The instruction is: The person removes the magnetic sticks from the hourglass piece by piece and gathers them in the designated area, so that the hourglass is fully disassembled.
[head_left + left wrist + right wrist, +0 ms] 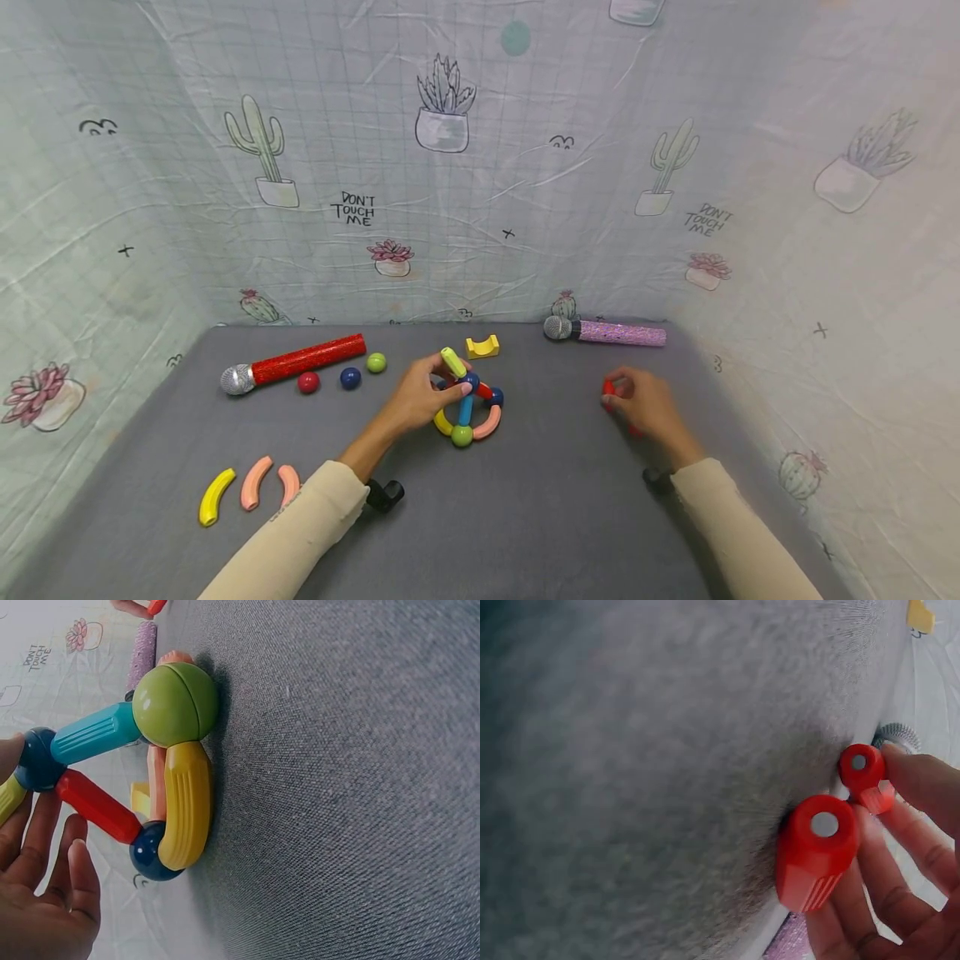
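My left hand holds a magnetic stick-and-ball frame by its top dark blue ball, thumb on one side and fingers on the other. A lime stick points up from that ball. A light blue stick and a red stick slope down to a green ball and a lower dark blue ball. Curved yellow and pink sticks form the base. To the right, my right hand pinches a red magnetic stick. Another red stick lies beside its fingers.
At back left lie a red microphone and red, blue and green balls. A yellow cradle-shaped block and a pink glittery microphone are at the back. Curved sticks lie front left.
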Action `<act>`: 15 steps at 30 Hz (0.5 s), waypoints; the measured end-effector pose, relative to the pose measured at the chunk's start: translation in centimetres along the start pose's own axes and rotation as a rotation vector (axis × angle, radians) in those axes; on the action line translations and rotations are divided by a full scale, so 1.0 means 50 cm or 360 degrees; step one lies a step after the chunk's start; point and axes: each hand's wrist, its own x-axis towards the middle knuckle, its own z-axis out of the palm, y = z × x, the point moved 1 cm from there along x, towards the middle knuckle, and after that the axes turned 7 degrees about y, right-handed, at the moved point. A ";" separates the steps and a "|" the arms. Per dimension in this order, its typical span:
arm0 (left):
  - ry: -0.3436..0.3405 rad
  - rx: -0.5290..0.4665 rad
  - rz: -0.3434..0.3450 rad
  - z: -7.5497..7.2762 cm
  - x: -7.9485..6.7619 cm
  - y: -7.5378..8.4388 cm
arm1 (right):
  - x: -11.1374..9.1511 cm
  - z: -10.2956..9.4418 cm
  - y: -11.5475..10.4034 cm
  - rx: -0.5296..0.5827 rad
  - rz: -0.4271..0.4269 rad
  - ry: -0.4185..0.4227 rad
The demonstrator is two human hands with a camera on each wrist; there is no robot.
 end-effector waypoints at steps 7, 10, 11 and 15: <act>0.0014 0.0117 0.0065 0.002 -0.003 0.007 | -0.007 0.008 -0.029 -0.0101 -0.0065 0.0143; 0.0049 0.0201 0.0078 0.004 -0.004 0.009 | -0.006 0.015 -0.067 -0.0066 -0.0163 0.0222; 0.0059 0.0222 0.0083 0.004 -0.004 0.009 | -0.004 0.018 -0.082 -0.0048 -0.0200 0.0248; 0.0077 0.0253 0.0093 0.005 -0.005 0.007 | 0.002 0.037 -0.147 0.0043 -0.0330 0.0332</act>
